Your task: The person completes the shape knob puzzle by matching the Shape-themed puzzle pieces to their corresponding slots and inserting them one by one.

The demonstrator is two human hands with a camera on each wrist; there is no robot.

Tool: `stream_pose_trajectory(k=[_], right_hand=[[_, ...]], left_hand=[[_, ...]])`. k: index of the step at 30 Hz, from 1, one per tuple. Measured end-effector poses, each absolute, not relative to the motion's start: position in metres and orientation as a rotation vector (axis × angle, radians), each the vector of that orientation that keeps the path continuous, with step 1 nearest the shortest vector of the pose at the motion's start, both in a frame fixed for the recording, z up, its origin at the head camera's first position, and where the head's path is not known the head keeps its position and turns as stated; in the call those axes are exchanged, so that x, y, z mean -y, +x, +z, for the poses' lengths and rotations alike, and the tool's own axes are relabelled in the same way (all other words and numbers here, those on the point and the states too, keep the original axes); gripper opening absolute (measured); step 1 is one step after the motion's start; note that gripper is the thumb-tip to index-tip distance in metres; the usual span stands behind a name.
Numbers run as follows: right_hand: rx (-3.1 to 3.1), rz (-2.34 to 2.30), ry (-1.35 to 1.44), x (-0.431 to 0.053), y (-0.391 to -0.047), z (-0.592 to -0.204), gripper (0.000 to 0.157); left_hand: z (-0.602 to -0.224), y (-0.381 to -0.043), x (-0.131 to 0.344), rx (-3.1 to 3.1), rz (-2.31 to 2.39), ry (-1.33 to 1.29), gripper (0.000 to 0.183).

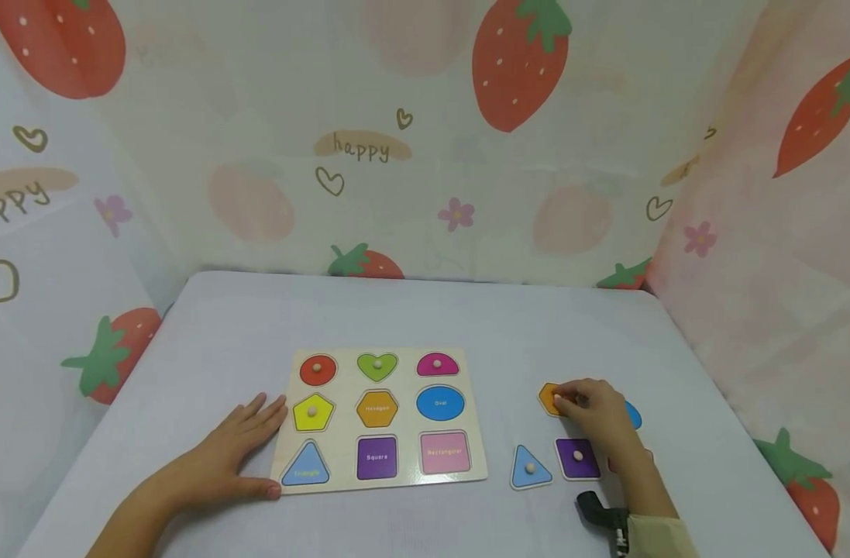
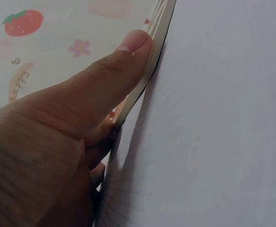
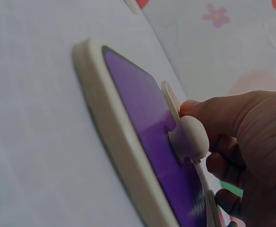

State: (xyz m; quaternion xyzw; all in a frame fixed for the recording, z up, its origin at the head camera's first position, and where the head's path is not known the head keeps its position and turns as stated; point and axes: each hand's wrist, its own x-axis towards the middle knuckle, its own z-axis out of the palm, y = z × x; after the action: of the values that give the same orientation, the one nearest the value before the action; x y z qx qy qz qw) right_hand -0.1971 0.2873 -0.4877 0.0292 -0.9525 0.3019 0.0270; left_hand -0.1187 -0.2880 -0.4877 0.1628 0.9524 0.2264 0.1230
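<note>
A wooden peg puzzle board (image 1: 411,419) lies on the table with knobbed circle, heart, half-circle and pentagon pieces in it. Its hexagon, oval, triangle, square and rectangle slots show printed words. My left hand (image 1: 218,457) rests spread at the board's left edge, the thumb (image 2: 123,56) against its side in the left wrist view. My right hand (image 1: 595,415) pinches the orange hexagon piece (image 1: 548,399) at its knob, which the fingers hide. Nearer me, under the right forearm's left side, lies the purple square piece (image 1: 567,457), its round knob (image 3: 191,137) large in the right wrist view.
A blue triangle piece (image 1: 529,470) lies between the board and the square. Partly hidden behind the right hand and wrist are a blue oval piece (image 1: 634,415) and a pinkish piece (image 1: 613,466). Strawberry-print cloth (image 1: 425,209) walls the white table (image 1: 425,310) at back and sides.
</note>
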Motion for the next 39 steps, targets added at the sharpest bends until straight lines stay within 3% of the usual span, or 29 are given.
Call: stream_pose_trajectory(k=[39], right_hand=[[2.902, 0.887, 0.158, -0.283, -0.199, -0.475, 0.02]], left_hand=[[-0.489, -0.118, 0.289, -2.798, 0.7, 0.534, 0.118]])
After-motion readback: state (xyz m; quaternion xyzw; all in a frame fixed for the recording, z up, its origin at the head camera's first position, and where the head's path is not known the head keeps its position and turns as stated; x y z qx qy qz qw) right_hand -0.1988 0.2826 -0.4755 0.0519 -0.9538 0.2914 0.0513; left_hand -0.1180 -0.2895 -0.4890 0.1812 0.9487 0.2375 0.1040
